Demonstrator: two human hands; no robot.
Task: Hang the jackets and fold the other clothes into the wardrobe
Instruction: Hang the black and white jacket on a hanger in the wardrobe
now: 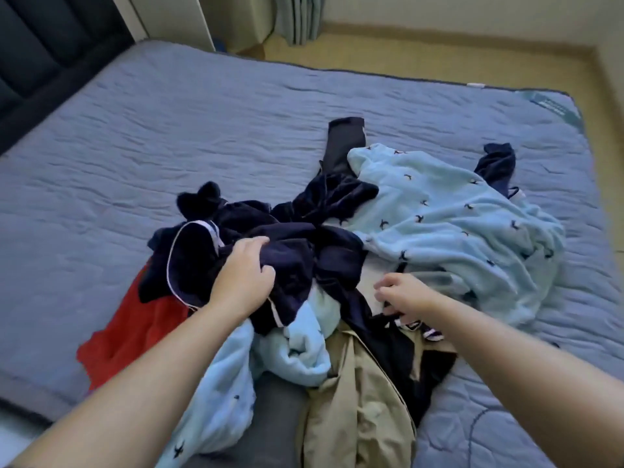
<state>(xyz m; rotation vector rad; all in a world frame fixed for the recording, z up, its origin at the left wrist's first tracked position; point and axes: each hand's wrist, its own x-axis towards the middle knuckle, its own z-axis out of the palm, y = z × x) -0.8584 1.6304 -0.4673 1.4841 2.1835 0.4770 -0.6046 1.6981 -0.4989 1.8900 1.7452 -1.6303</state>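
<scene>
A heap of clothes lies on the bed (135, 136). My left hand (244, 275) grips a dark navy velvet garment with white piping (297, 251) on top of the heap. My right hand (401, 297) pinches the edge of a black garment with a striped cuff (415, 329). Around them lie a light blue fleece top with small dark marks (456, 211), a second light blue fleece piece (297, 349), a red garment (135, 329), a beige jacket (354, 410) and a dark grey piece (341, 146). The wardrobe is out of view.
The bed has a grey-blue quilted cover and a dark headboard (44, 52) at the left. Wooden floor (439, 52) and a curtain (297, 18) lie beyond the far edge. A grey cloth (270, 410) hangs at the near edge.
</scene>
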